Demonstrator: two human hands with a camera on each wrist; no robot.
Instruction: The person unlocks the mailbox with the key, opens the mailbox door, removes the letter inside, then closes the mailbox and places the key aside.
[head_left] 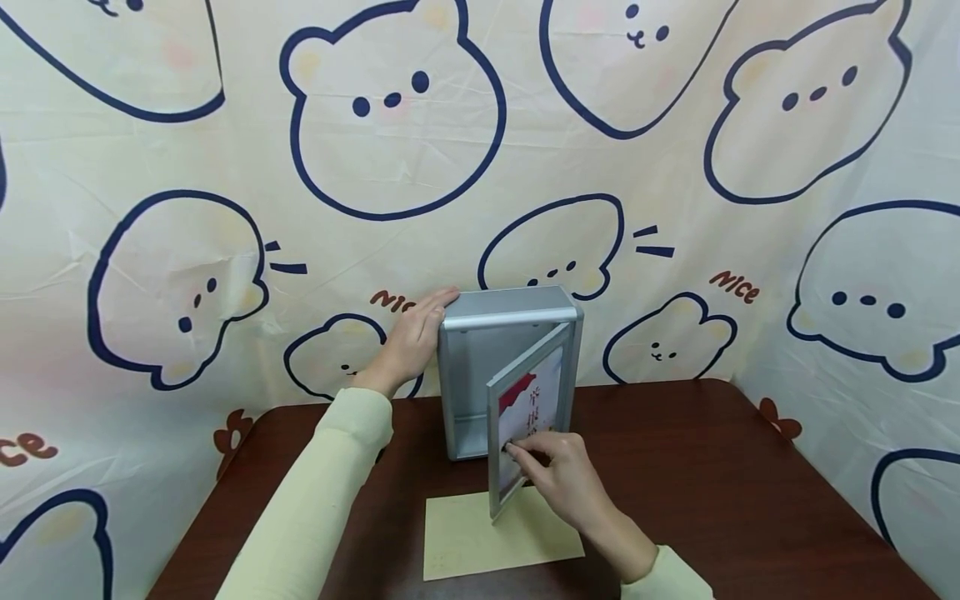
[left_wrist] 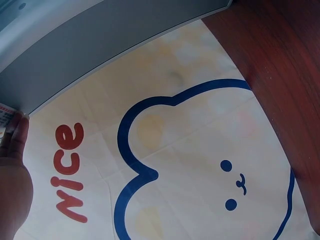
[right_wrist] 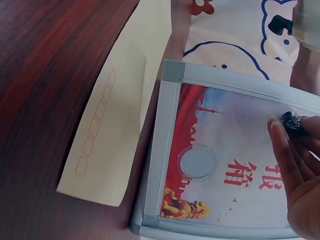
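Observation:
A grey metal mailbox [head_left: 517, 302] stands upright at the back of the table, its hinged door [head_left: 542, 392] swung partway out toward me. Red and white print with Chinese characters and a round window covers the door in the right wrist view. With thumb and fingers, my right hand [head_left: 558, 479] pinches a small black-headed key [right_wrist: 294, 126] at the door's face; the lock behind it is mostly hidden. My left hand [head_left: 412, 337] rests against the box's upper left corner, fingers extended over the edge. In the left wrist view, only part of that hand [left_wrist: 15, 185] shows.
A tan envelope [head_left: 480, 546] with a row of printed squares lies on the dark wooden table [head_left: 675, 467], in front of the box and partly under the door's lower corner. Behind hangs a cloth [head_left: 420, 250] printed with bear faces.

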